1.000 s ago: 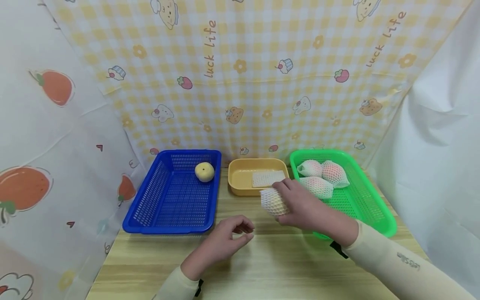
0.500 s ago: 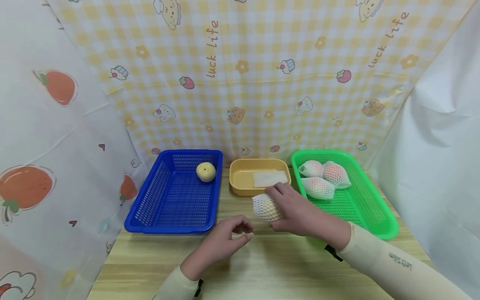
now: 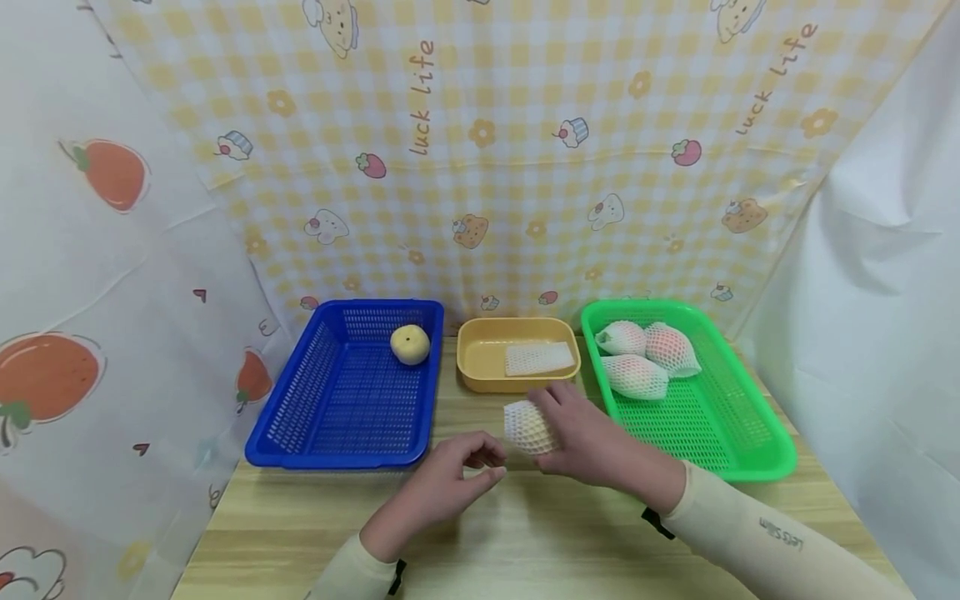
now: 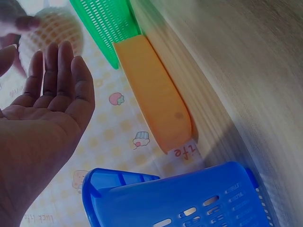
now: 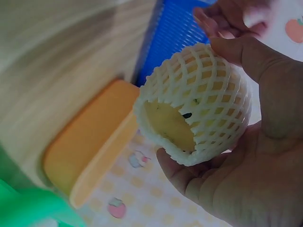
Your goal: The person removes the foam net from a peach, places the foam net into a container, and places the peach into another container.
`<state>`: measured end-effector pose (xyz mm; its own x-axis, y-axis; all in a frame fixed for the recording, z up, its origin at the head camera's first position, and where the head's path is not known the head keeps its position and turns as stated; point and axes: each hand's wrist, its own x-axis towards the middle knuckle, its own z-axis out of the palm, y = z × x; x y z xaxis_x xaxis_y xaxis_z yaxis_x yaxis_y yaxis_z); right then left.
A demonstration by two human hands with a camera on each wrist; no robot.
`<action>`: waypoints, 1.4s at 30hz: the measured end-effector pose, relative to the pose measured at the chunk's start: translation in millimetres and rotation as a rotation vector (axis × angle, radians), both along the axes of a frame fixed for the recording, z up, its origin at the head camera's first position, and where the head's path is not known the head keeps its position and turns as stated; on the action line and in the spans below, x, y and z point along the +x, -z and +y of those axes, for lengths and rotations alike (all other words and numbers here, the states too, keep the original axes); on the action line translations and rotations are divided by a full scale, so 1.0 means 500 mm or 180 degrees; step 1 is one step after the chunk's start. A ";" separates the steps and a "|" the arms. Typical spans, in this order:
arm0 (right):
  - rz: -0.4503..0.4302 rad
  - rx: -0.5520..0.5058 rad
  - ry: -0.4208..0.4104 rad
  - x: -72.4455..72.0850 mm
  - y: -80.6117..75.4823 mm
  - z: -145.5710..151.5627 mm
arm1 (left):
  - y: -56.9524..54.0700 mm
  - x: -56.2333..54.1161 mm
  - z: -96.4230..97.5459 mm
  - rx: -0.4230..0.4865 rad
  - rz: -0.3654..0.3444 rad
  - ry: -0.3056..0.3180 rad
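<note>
My right hand (image 3: pixel 573 435) grips a yellow pear (image 5: pixel 173 125) wrapped in a white foam net (image 5: pixel 215 90), above the table in front of the yellow tray. In the right wrist view the net's open end bares part of the pear, with a dark spot showing. Thumb and fingers lie on opposite sides of it. My left hand (image 3: pixel 455 473) is just left of the pear, fingers loosely bent and holding nothing. In the left wrist view its palm (image 4: pixel 45 109) shows, and the netted pear (image 4: pixel 59 35) appears beyond the fingertips.
A blue basket (image 3: pixel 341 457) at left holds one bare pear (image 3: pixel 410 344). The small yellow tray (image 3: pixel 480 385) at the back centre contains flat foam nets (image 3: pixel 538 358). At right, a green basket (image 3: pixel 750 400) holds three netted pinkish fruits (image 3: pixel 636 377).
My right hand has carried the netted pear left and slightly toward me, away from the green basket and nearer my left hand. The left hand has stayed about where it was.
</note>
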<state>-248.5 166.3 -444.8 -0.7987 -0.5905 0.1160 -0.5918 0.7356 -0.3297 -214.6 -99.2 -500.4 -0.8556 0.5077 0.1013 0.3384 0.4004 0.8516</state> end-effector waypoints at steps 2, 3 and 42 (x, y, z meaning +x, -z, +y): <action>-0.0044 0.0007 0.0031 0.001 0.015 -0.001 | 0.002 0.000 0.000 -0.0006 0.0004 0.0000; -0.0063 0.0013 0.0037 0.001 0.022 -0.002 | 0.003 0.000 0.000 -0.0007 -0.0007 -0.0003; -0.0268 -0.0063 -0.0225 0.026 0.140 -0.005 | 0.000 0.008 -0.003 -0.0001 -0.0069 -0.0025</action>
